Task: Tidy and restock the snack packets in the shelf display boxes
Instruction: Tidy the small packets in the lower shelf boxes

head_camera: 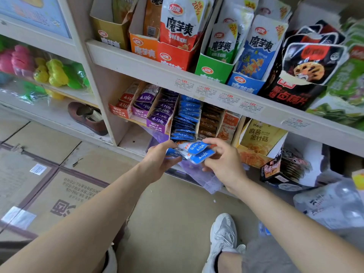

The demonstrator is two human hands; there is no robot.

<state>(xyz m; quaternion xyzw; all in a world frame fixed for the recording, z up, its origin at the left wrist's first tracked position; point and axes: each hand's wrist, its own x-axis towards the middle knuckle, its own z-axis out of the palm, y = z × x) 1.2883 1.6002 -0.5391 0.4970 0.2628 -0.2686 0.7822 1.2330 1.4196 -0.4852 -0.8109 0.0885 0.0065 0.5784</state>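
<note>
Both the left hand (160, 161) and right hand (223, 164) grip the blue packets (198, 152) just under the front edge of the blue box (185, 119), left one closer.

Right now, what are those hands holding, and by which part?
A bunch of blue snack packets: left hand grips its left end, right hand its right end.

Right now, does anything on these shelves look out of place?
Yes. A single brown shoe lies on the lower left shelf, and the black display box at upper right has a torn top edge.
</note>
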